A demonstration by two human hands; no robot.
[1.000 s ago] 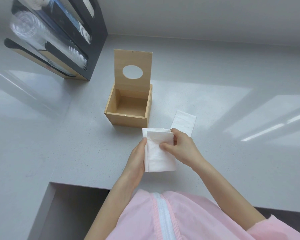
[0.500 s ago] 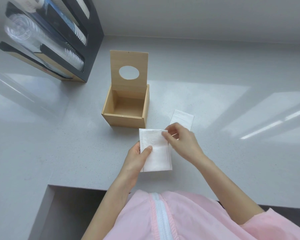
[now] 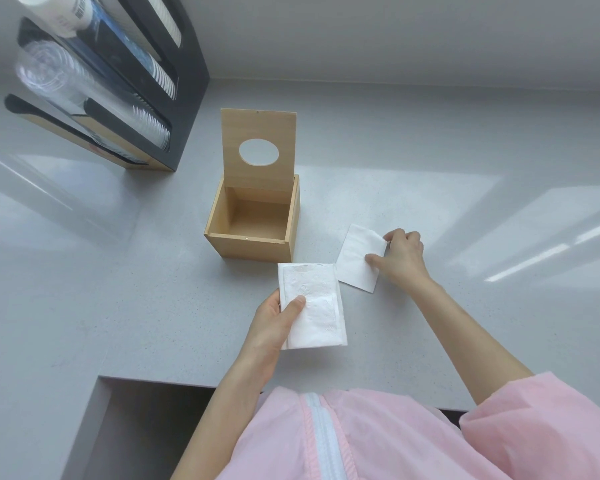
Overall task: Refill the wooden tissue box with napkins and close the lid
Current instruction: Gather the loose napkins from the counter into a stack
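The wooden tissue box (image 3: 253, 244) stands open on the grey counter, with nothing visible inside. Its lid (image 3: 258, 129), with an oval hole, stands upright at the back. My left hand (image 3: 274, 325) holds a stack of white napkins (image 3: 314, 306) just in front of the box, thumb on top. To the right, a single folded napkin (image 3: 358, 258) lies flat on the counter. My right hand (image 3: 400, 256) pinches the right edge of that napkin with its fingertips.
A black and wood cup dispenser (image 3: 118, 84) with stacked paper and plastic cups stands at the back left. The grey counter (image 3: 465, 202) has a cut-out edge (image 3: 146, 379) near my body. A pink garment (image 3: 343, 441) fills the bottom of the view.
My right hand left the stack and moved right to the single napkin on the counter. My left hand keeps hold of the stack.
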